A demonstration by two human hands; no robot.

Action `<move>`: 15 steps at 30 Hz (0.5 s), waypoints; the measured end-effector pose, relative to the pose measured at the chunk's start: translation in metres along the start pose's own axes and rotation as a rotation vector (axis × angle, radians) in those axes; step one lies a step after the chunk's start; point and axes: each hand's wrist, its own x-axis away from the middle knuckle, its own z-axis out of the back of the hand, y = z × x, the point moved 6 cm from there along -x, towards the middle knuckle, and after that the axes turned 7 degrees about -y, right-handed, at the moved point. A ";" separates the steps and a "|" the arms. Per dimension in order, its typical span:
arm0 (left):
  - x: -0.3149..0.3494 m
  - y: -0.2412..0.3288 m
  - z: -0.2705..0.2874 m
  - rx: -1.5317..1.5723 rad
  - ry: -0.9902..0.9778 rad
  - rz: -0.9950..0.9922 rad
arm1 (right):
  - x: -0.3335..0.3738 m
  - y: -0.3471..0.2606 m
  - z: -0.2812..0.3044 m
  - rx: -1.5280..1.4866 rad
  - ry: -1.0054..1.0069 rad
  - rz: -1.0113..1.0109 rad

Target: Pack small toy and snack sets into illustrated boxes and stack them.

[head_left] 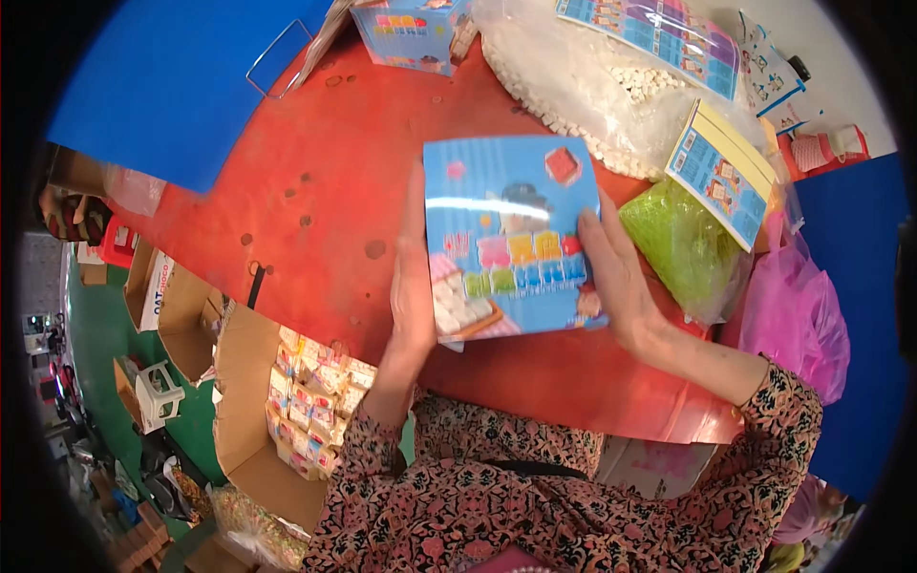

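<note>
Both hands hold a flat blue box (511,239) over the red worktop (325,172): the left hand (413,286) has its grip closed along the box's left edge, the right hand (616,272) on its right edge. Just right of the box lies a bag of green bits (683,244); beyond it, a bag of white pellets (583,86).

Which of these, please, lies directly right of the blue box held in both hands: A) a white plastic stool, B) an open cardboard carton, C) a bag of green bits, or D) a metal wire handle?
C: the bag of green bits lies on the red table just beyond the right hand, which grips the blue box together with the left hand.
</note>
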 end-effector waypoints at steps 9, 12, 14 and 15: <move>0.021 0.033 -0.004 -0.897 -0.639 -0.117 | -0.022 0.005 0.001 -0.120 -0.018 0.011; 0.020 0.014 0.002 -1.036 -0.446 -0.308 | -0.020 0.000 0.000 -0.101 0.034 0.028; 0.024 0.016 -0.004 -1.084 -0.424 -0.346 | -0.019 0.007 0.004 -0.104 0.009 0.008; 0.022 0.003 0.002 -0.928 -0.393 -0.241 | -0.021 0.013 0.008 -0.092 -0.001 -0.014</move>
